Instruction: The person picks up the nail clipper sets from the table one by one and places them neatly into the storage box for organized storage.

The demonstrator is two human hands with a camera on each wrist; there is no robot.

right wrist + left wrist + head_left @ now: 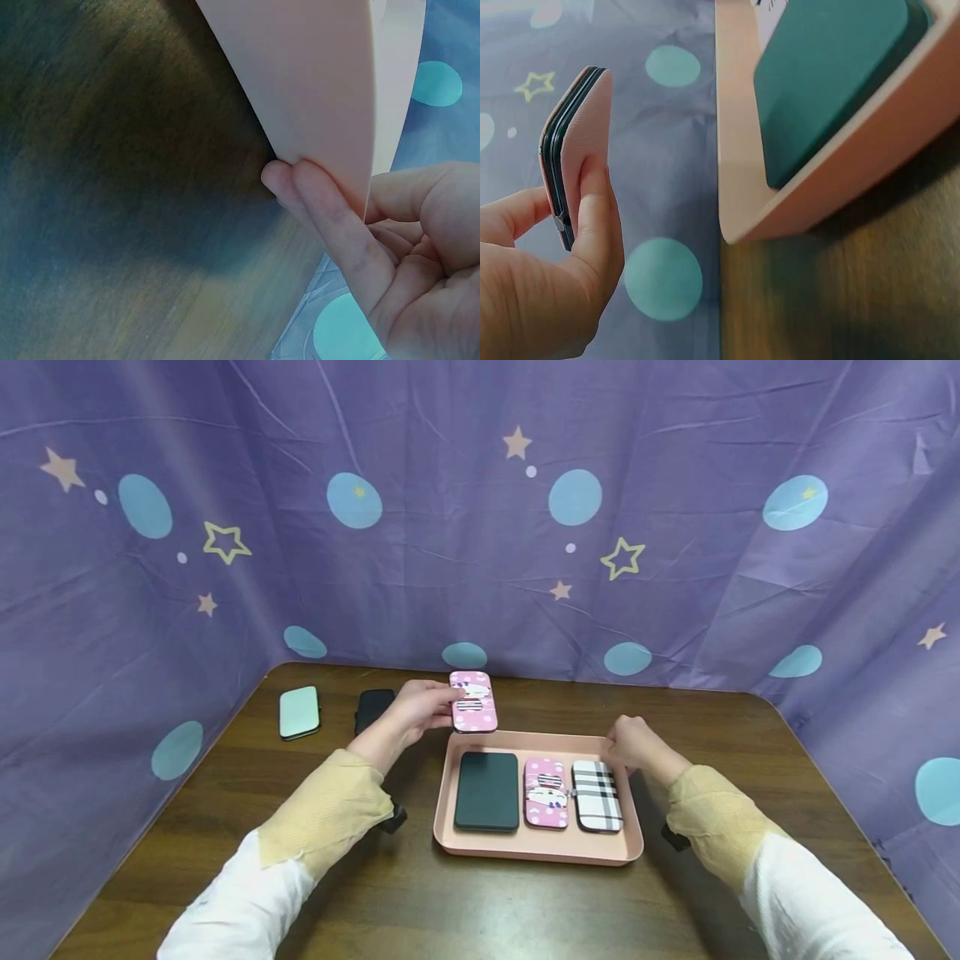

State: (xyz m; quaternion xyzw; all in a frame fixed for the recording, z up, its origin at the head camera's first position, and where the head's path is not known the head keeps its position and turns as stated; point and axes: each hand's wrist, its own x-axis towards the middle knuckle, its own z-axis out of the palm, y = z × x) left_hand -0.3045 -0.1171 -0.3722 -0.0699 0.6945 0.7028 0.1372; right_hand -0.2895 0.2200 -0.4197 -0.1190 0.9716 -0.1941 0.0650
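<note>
My left hand point(423, 706) pinches a small pink cartoon-print clasp case point(473, 703), held up above the back left of a pink tray point(540, 853). In the left wrist view, the thumb and fingers lie on opposite faces of the case point(585, 124), near its metal clasp. At the tray's back right corner, my right hand point(637, 743) grips the wall, as the right wrist view shows on the tray wall point(315, 82). Inside the tray lie a dark green case point(487, 792), another pink cartoon-print case point(546, 793) and a black-and-white plaid case point(597, 797).
On the brown wooden table point(510, 910), a mint green case point(299, 712) lies at the back left. A black case point(372, 708) sits beside it, partly behind my left hand. A purple curtain point(465, 568) with stars and dots hangs along the back and sides.
</note>
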